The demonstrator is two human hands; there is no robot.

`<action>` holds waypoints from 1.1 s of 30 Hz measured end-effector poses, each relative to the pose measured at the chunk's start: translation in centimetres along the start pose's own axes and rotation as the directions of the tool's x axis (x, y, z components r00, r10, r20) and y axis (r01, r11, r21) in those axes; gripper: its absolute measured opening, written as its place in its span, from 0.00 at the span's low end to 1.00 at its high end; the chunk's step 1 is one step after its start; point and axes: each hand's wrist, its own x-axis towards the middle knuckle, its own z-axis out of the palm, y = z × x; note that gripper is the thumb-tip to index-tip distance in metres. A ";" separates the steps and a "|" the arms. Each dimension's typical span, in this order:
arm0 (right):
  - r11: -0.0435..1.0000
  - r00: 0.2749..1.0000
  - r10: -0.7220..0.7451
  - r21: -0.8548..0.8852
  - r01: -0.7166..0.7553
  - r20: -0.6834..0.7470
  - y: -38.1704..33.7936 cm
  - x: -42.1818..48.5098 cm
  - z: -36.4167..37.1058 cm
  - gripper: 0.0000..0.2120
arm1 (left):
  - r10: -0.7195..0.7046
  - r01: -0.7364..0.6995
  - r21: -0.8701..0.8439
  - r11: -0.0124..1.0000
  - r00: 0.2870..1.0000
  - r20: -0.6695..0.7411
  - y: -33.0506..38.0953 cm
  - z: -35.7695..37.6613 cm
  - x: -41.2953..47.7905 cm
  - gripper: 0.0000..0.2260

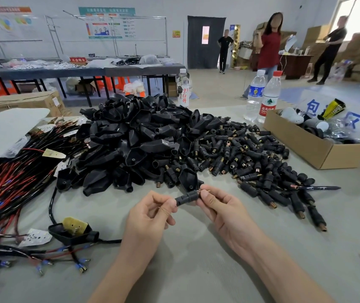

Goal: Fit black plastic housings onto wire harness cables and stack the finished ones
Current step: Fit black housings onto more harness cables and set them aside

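Bright, even daylight; window [358, 9] blown out far above and right of the fingers [210, 201]; soft shadows on the table [196, 265] just below them; sharp near them, edges bowed by wide-angle distortion.

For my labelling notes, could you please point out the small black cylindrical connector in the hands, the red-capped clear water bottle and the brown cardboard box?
small black cylindrical connector [187, 197]: head view, middle body
red-capped clear water bottle [267, 110]: head view, red label
brown cardboard box [295, 139]: head view, near side wall

A red sign [78, 60] reads 不合格区; the red-capped bottle [269, 99] reads 农夫山泉.
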 end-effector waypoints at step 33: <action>1.000 0.999 0.027 -0.001 -0.027 -0.031 -0.5 0.0 -0.2 0.16 | 0.321 -0.272 0.521 0.809 0.947 -0.004 -1.2 -0.9 -0.1 0.02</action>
